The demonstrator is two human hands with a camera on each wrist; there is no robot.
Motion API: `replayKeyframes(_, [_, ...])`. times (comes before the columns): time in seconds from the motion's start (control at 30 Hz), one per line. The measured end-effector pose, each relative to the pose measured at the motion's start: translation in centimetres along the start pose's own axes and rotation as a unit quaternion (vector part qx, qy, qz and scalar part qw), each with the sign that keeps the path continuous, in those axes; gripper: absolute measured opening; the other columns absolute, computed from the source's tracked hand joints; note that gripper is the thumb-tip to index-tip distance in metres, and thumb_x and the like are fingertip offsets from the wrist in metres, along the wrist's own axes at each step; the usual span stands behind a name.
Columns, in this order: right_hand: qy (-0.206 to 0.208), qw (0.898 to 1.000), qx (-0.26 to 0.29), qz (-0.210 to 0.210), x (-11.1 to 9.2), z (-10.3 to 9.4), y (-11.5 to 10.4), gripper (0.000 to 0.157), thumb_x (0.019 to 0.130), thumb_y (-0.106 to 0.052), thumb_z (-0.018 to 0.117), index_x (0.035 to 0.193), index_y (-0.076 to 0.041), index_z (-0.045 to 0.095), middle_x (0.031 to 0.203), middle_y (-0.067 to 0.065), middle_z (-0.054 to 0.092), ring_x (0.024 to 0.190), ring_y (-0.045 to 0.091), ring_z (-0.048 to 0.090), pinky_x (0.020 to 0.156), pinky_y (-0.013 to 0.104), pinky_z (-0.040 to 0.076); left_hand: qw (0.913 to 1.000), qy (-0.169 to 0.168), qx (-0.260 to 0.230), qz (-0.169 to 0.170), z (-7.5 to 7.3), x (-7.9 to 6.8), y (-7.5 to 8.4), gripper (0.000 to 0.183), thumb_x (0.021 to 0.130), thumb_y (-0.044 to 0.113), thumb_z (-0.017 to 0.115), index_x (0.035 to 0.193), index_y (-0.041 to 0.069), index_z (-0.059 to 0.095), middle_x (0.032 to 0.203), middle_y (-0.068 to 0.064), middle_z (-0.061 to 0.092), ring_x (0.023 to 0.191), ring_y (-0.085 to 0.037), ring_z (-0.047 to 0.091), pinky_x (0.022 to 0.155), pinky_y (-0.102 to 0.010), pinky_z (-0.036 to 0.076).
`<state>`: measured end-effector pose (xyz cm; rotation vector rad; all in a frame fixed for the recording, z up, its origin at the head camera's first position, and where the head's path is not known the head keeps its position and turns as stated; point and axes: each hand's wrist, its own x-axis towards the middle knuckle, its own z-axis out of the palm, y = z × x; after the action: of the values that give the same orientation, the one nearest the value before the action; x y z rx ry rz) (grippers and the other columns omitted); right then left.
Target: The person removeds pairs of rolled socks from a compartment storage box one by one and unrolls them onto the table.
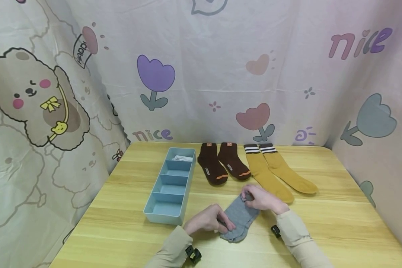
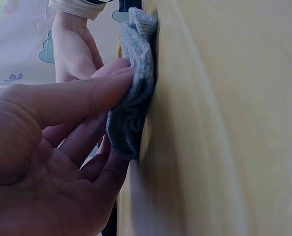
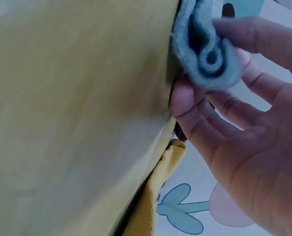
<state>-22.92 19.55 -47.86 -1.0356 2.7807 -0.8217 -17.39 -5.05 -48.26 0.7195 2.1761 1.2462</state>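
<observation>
A pair of grey socks (image 1: 238,216) lies stacked flat on the wooden table, between both hands. My left hand (image 1: 210,219) is at their near end, thumb and fingertips pinching the knit; in the left wrist view the thumb (image 2: 87,93) presses against the ribbed fabric. At the far end, my right hand (image 1: 262,198) holds the edge between thumb and fingers. The right wrist view shows this grey sock edge (image 3: 210,59) curled into a roll, with fingertips on both sides of it.
Left of the socks stands a light-blue divided box (image 1: 165,208), with something white (image 1: 182,158) in its far compartment. Brown socks (image 1: 211,163) lie behind the grey pair. Mustard socks (image 1: 289,178) with striped cuffs lie behind and right. A printed curtain (image 1: 201,104) hangs at the table's back edge.
</observation>
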Motion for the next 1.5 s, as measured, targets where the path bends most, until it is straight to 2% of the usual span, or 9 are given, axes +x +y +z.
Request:
replayKeyframes(0.33, [0.025,0.999,0.024,-0.039,-0.8,-0.6,1.2,0.044,0.068,0.017,0.055,0.105,-0.005,0.064,0.092,0.004,0.064,0.084,0.014,0.056,0.074,0.029,0.05,0.9996,-0.025,-0.005,0.013,-0.2,-0.3,-0.1,0.013,0.078,-0.014,0.075,0.084,-0.004,0.078,0.099,-0.015,0.078,0.095,-0.018,0.077,0.081,-0.012,0.053])
replayKeyframes(0.47, [0.021,0.998,0.019,-0.055,-1.1,-0.9,1.5,0.045,0.066,0.018,0.053,0.104,-0.004,0.065,0.088,0.002,0.062,0.082,0.011,0.054,0.073,0.027,0.049,0.9995,-0.027,0.001,0.017,-0.3,-0.3,-0.2,0.013,0.078,-0.014,0.075,0.085,-0.004,0.079,0.099,-0.014,0.078,0.096,-0.016,0.076,0.083,-0.012,0.053])
replayKeyframes(0.6, [0.009,0.999,0.019,-0.047,-1.4,-1.2,1.6,0.041,0.068,0.016,0.057,0.102,-0.005,0.065,0.086,0.001,0.061,0.08,0.009,0.052,0.071,0.026,0.049,0.9996,-0.023,0.009,0.013,-0.2,-0.4,-0.2,0.014,0.079,-0.013,0.074,0.085,-0.002,0.079,0.098,-0.012,0.079,0.095,-0.01,0.075,0.082,-0.01,0.051])
replayKeyframes(0.8, [-0.025,0.999,0.023,0.001,-2.1,-1.6,1.5,0.031,0.072,0.009,0.063,0.098,-0.007,0.067,0.081,-0.001,0.06,0.075,0.005,0.05,0.066,0.022,0.046,0.9972,0.035,0.066,0.002,0.1,-0.7,0.0,0.014,0.082,-0.004,0.075,0.083,0.009,0.082,0.086,0.001,0.08,0.077,0.008,0.061,0.074,-0.011,0.048])
replayKeyframes(0.97, [-0.04,0.999,0.017,-0.001,-2.6,-2.0,1.0,0.023,0.078,-0.003,0.071,0.1,-0.007,0.067,0.079,-0.003,0.059,0.073,0.002,0.048,0.064,0.021,0.044,0.9874,0.085,0.13,0.032,0.2,-1.1,-0.1,0.014,0.076,0.003,0.084,0.085,0.012,0.079,0.087,0.005,0.077,0.085,0.003,0.061,0.082,-0.015,0.049])
replayKeyframes(1.13, [-0.015,0.999,0.022,-0.03,-2.6,-1.8,1.0,0.02,0.086,-0.017,0.077,0.101,-0.008,0.066,0.08,-0.004,0.057,0.074,0.004,0.049,0.066,0.022,0.044,0.9749,0.14,0.166,0.05,-0.1,-1.5,-0.5,0.031,0.072,0.006,0.087,0.101,0.012,0.076,0.103,-0.001,0.071,0.099,-0.011,0.061,0.089,-0.022,0.049])
replayKeyframes(1.23, [-0.002,0.999,0.009,-0.033,-2.7,-1.7,1.2,0.014,0.085,-0.011,0.077,0.095,-0.008,0.067,0.079,-0.004,0.056,0.074,0.003,0.047,0.065,0.021,0.043,0.9695,0.174,0.169,0.034,-0.2,-1.7,-0.7,0.045,0.072,0.008,0.088,0.113,0.008,0.071,0.112,-0.007,0.065,0.106,-0.022,0.057,0.093,-0.03,0.049])
replayKeyframes(1.33, [-0.013,1.0,0.002,-0.019,-2.9,-1.8,1.2,0.012,0.08,-0.007,0.079,0.086,-0.009,0.069,0.076,-0.006,0.056,0.072,0.0,0.045,0.063,0.019,0.042,0.9672,0.19,0.168,0.01,-0.3,-1.8,-0.8,0.055,0.073,0.011,0.088,0.122,0.005,0.065,0.114,-0.01,0.061,0.107,-0.027,0.056,0.094,-0.035,0.05])
replayKeyframes(1.5, [-0.047,0.999,0.018,0.005,-3.4,-2.1,0.9,0.017,0.074,-0.007,0.083,0.077,-0.013,0.067,0.067,-0.011,0.053,0.064,-0.004,0.042,0.057,0.017,0.04,0.9686,0.192,0.157,-0.021,-0.7,-1.8,-0.7,0.06,0.075,0.012,0.087,0.127,0.0,0.06,0.107,-0.01,0.061,0.095,-0.022,0.057,0.085,-0.031,0.051])
